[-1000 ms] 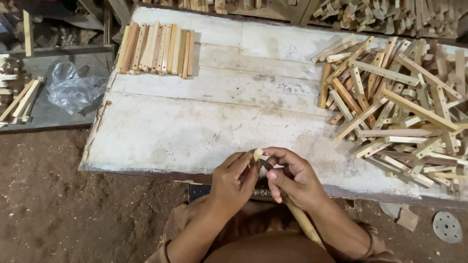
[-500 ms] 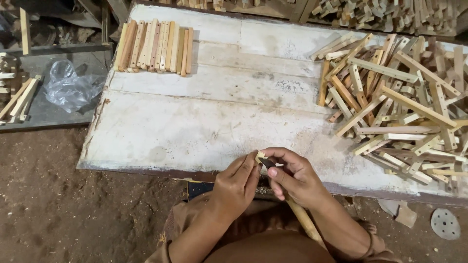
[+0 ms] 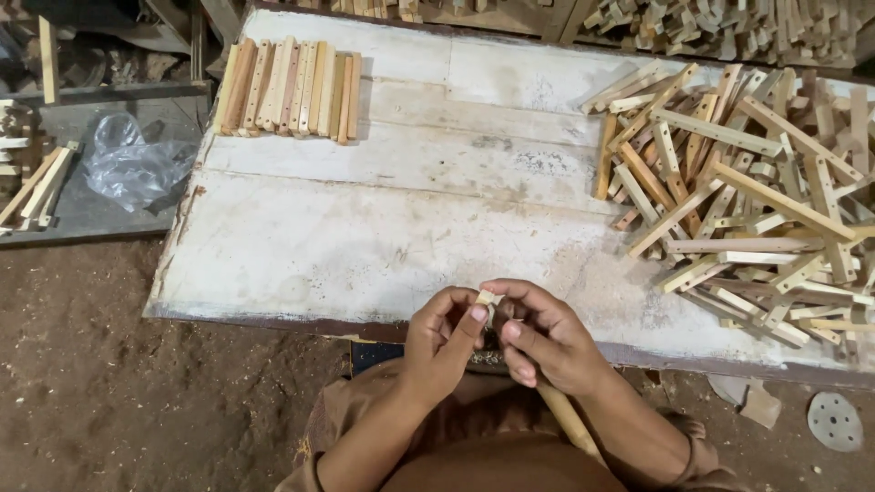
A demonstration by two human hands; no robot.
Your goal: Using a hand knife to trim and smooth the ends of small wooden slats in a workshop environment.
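Observation:
My left hand (image 3: 442, 339) and my right hand (image 3: 544, 339) meet at the near edge of a white, worn wooden table (image 3: 365, 246). Together they grip a light wooden stick (image 3: 567, 419). Its top end pokes out between my fingertips, and its lower part slants down past my right wrist toward my lap. My fingers hide the middle of the stick.
A neat row of wooden sticks (image 3: 290, 88) lies at the table's far left. A loose heap of wooden sticks (image 3: 747, 196) covers the right side. A crumpled clear plastic bag (image 3: 137, 169) lies on a grey board at left. A round disc (image 3: 833, 421) rests on the dirt floor.
My hands with the stick have shifted slightly; the view has moved a little. Nothing on the table has moved.

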